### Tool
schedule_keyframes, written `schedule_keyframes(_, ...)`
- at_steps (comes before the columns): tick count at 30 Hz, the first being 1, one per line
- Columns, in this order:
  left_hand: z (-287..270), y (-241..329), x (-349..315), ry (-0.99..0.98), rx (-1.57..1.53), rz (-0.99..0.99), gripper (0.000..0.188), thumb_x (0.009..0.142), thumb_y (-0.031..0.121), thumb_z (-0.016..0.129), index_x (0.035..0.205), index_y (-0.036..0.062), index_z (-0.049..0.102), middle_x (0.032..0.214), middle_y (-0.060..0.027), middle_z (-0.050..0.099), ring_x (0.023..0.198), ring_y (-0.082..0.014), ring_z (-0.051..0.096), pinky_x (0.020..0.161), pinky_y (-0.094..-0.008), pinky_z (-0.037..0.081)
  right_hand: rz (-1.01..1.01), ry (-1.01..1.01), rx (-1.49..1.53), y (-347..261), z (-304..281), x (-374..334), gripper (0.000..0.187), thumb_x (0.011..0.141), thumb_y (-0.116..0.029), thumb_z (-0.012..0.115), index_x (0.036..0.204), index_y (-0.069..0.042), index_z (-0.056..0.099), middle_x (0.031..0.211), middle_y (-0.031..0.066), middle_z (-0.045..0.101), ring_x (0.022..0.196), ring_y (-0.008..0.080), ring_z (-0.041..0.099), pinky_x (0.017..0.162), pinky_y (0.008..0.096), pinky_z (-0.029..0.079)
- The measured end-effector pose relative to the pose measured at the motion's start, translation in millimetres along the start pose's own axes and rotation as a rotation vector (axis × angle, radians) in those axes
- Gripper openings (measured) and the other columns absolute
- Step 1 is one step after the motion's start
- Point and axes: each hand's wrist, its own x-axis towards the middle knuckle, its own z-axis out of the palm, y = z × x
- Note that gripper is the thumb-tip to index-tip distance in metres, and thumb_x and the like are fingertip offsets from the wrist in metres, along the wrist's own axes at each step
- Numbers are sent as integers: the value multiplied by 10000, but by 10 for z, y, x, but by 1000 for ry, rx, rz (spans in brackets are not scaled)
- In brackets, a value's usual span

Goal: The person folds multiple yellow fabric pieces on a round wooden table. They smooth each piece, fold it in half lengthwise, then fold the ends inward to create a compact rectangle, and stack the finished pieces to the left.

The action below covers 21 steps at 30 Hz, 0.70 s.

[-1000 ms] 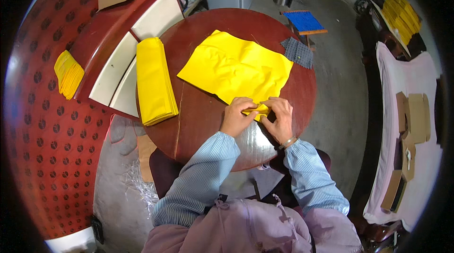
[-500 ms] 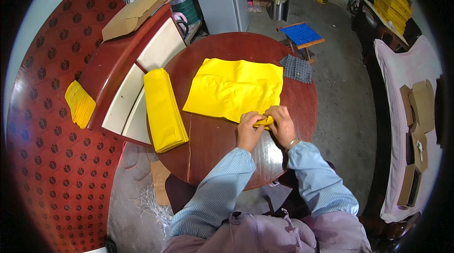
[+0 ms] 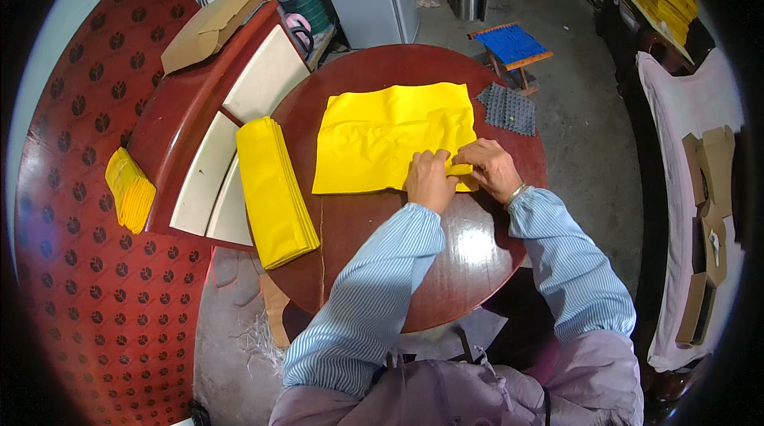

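A wrinkled yellow sheet (image 3: 390, 127), paper or thin cloth, lies spread on the round dark red table. At its near right corner the edge is turned over into a narrow roll or fold. My right hand (image 3: 492, 167) pinches this rolled part between thumb and fingers. Close beside it, my left hand (image 3: 430, 181) has its fingers curled on the same corner, thumb toward the roll. What lies under the left fingers is hidden. To the left, a stack of long folded yellow sheets (image 3: 274, 195) lies on the table, apart from both hands.
A grey bumpy pad (image 3: 508, 109) lies at the table's (image 3: 366, 243) far right edge. A red-topped cabinet (image 3: 187, 127) with a cardboard piece (image 3: 213, 24) stands close on the left. Beyond the table is a blue-topped folding stool (image 3: 511, 45). On the right, open cardboard boxes (image 3: 712, 187) rest on pink cloth.
Both hands have moved away from me and slightly right, still at the sheet's near right corner. The sheet's near edge now lies straighter. The whole view has shifted a little.
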Motion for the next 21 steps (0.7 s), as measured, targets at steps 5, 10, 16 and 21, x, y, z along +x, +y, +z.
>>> schedule_keyframes(5,-345,-525,153,41,220,175,239,712,97,858,950,94,839,963,-147,756,1002,-367,702,915,-472,554,101,0,48,86,-93,167,331,843,40,711,1152,-79,727,1072,155,736,1021,376,701,964,446,568)
schedule_keyframes(10,-854,-1083,67,31,395,123,170,754,115,839,922,84,836,966,-172,766,1003,-359,727,1181,-532,464,237,25,280,125,-275,191,262,971,23,679,1214,-64,727,1192,152,731,1099,325,712,977,409,581)
schedule_keyframes(16,-1444,-996,-541,63,419,257,238,722,34,868,950,48,804,991,-177,765,1186,-364,706,1232,-560,400,336,4,332,-97,-526,-391,194,1040,-71,695,1228,-46,735,1252,130,734,1187,289,695,1057,393,549)
schedule_keyframes(21,-1730,-754,-1682,-56,295,299,342,683,8,851,1001,57,735,1046,-132,736,1254,-375,662,1211,-585,422,297,-97,339,-534,-539,-1280,221,1003,-67,711,1219,-77,754,1292,108,748,1233,309,688,1139,441,488)
